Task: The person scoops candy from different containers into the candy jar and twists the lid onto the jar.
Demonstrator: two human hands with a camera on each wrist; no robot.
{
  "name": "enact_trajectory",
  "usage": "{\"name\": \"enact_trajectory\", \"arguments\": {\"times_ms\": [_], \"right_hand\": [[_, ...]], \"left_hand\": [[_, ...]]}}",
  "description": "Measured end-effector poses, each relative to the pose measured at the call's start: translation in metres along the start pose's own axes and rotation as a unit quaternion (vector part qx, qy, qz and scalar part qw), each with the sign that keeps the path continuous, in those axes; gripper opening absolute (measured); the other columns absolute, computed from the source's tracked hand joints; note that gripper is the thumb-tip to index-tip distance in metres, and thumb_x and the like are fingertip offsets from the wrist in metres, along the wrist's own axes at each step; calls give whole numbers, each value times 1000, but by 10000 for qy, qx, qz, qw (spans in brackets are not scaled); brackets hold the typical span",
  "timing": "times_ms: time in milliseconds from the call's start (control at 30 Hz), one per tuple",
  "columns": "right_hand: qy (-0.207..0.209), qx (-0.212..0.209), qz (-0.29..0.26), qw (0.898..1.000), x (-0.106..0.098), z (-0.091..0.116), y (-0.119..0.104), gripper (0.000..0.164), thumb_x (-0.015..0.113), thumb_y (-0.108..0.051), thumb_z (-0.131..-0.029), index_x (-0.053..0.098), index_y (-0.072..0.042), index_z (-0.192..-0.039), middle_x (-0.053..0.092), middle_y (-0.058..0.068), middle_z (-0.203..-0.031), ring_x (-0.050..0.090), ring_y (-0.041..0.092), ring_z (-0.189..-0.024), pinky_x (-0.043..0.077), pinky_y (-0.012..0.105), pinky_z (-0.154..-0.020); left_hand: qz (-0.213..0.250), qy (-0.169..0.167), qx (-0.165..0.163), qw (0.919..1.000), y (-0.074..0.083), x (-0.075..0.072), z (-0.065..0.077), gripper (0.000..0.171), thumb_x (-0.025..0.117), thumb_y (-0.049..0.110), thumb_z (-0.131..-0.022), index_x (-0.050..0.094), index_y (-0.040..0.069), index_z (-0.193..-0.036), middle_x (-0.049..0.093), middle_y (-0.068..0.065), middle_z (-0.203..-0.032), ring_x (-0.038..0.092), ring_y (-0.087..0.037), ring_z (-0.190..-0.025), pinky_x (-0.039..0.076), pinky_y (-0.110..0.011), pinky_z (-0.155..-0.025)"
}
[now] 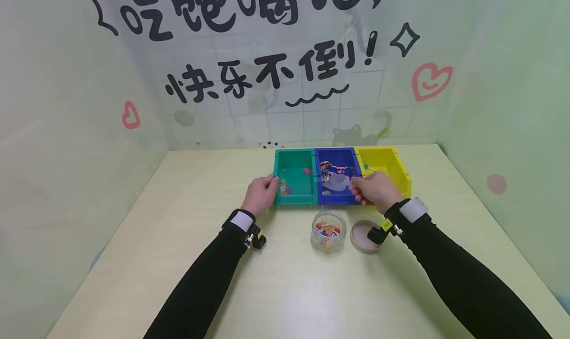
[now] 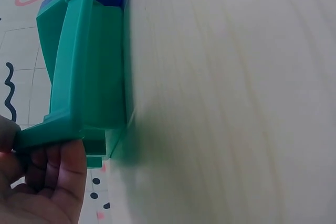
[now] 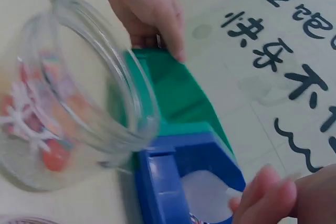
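Observation:
My left hand (image 1: pixel 261 194) grips the outer left rim of a green bin (image 1: pixel 296 200); its fingers curl under the rim in the left wrist view. Small pink and orange pieces lie in that bin. Over the right part of the adjoining blue bin (image 1: pixel 340 199), my right hand (image 1: pixel 377 189) has its fingers curled, pinching the edge of a translucent whitish rounded piece (image 1: pixel 337 182). Beneath and behind this piece lie small colourful pieces (image 1: pixel 327 168). In the right wrist view, the piece (image 3: pixel 207 195) shows beside the fingertips inside the blue bin.
A yellow bin (image 1: pixel 387 161) joins the blue one on the right. In front stands an uncovered clear jar (image 1: pixel 328 232) holding small red, orange and white pieces. Its round pinkish lid (image 1: pixel 362 236) lies beside it, partly under the right wrist's camera. A printed wall rises behind the table (image 1: pixel 294 299).

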State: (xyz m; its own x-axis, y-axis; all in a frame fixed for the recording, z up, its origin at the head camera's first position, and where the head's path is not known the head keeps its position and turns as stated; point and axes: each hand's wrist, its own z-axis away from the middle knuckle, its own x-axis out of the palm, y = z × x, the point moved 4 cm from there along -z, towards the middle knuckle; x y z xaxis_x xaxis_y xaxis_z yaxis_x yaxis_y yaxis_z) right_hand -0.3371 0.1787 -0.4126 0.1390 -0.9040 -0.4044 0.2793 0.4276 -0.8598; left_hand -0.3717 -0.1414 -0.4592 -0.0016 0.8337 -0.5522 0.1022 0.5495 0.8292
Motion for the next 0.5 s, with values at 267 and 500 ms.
{"name": "enact_trajectory", "arguments": {"times_ms": [267,500], "right_hand": [[490,-539,1512,9858,18,-6,-12,43,53,-26,-116,73,0,-88,70,5,-70,71,16,-64,61,27,-67],[934,-1352,3498,9223,23,-15,-21,40,56,-23,-113,69,-2,-83,62,6,-68,64,25,-71,45,33,-68]], "left_hand": [[101,35,216,9997,-10,-1,-6,46,52,32,-115,74,0,-139,44,-4,-68,44,-24,-65,33,-33,-59],[96,-49,248,9996,-8,-2,-4,49,52,38,-115,74,1,-140,44,-4,-72,44,-22,-65,34,-32,-60]]}}
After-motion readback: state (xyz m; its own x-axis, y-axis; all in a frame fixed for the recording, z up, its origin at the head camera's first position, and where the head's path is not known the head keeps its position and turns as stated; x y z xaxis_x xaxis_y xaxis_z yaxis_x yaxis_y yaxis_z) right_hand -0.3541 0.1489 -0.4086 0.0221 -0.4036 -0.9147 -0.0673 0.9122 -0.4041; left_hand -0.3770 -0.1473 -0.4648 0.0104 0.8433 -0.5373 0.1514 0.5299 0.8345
